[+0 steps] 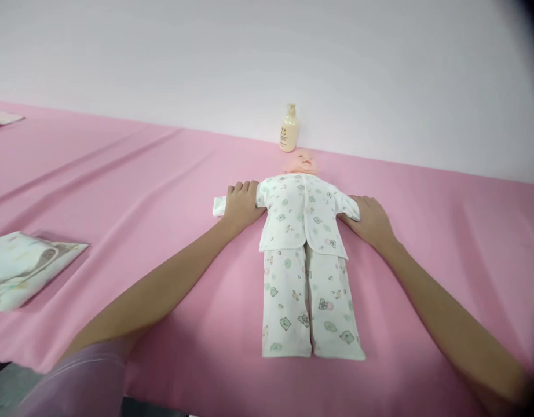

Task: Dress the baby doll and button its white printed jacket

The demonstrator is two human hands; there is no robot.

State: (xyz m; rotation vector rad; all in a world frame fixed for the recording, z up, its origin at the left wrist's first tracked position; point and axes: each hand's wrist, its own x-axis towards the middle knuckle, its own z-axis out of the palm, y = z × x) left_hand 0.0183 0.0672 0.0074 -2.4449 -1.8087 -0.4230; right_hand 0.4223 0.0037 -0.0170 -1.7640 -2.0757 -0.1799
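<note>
A baby doll lies on its back on the pink cloth, dressed in a white printed top and matching trousers. My left hand rests on the doll's left-side sleeve, its fingers curled over the fabric. My right hand covers the end of the other sleeve, fingers closed over it. Both doll arms are spread out sideways.
A cream pump bottle stands by the wall just behind the doll's head. A folded printed cloth lies at the left near the front edge. A small flat item sits at the far left back.
</note>
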